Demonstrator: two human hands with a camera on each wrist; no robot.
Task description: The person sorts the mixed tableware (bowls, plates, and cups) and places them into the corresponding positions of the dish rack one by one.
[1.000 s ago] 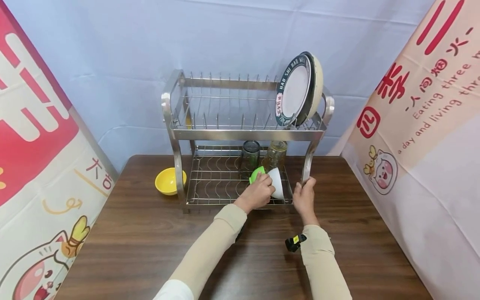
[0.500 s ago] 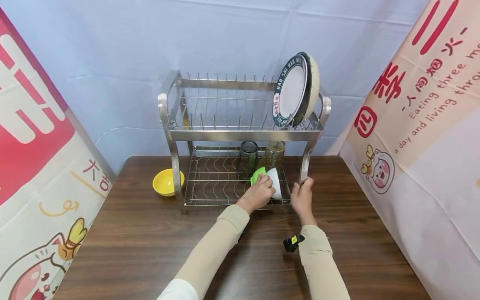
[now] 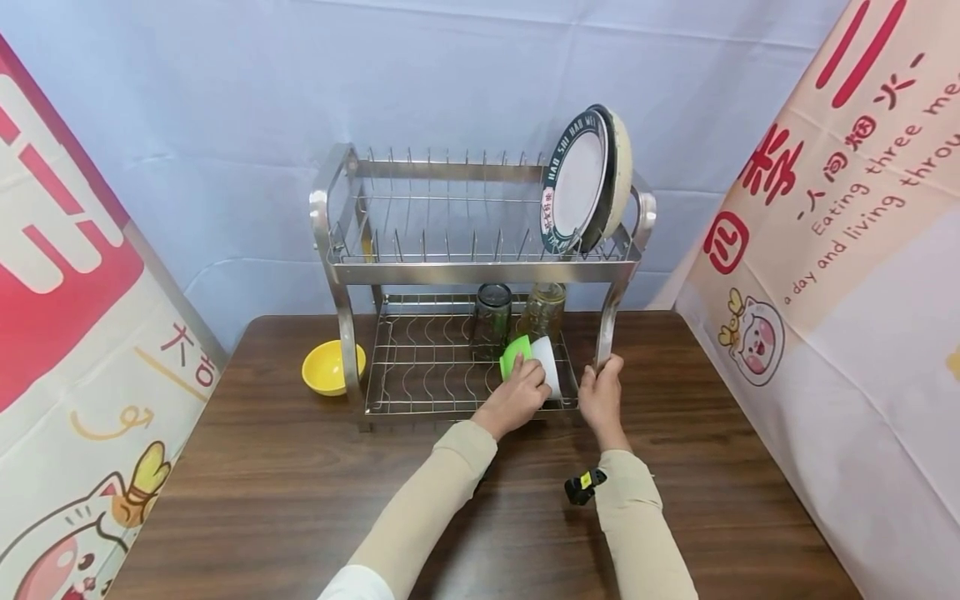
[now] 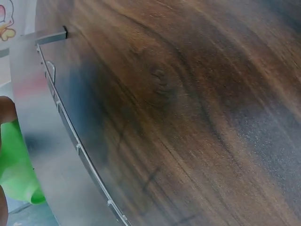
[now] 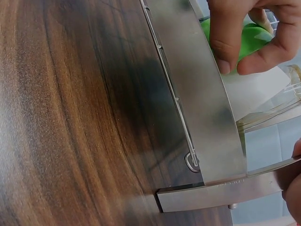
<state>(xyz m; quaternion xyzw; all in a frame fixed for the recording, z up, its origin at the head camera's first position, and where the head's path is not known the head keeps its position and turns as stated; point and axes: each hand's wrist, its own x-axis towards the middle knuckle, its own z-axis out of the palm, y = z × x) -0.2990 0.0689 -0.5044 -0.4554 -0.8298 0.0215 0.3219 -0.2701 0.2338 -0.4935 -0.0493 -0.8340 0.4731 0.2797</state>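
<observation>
On the lower tier of a metal dish rack, my left hand pinches a small green bowl. The bowl is tipped on its side against a white bowl, also on its side. Thumb and finger of that hand close on the green bowl in the right wrist view. In the left wrist view only part of the green bowl shows behind the rack's front bar. My right hand grips the rack's right front leg; some of its fingers are hidden.
Behind the bowls stand a dark glass and an amber-tinted glass. Plates and a cream dish lean upright at the upper tier's right end. A yellow bowl sits on the wooden table left of the rack.
The whole scene has slid slightly left in the head view. Both hands keep their holds, and the bowls show little movement.
</observation>
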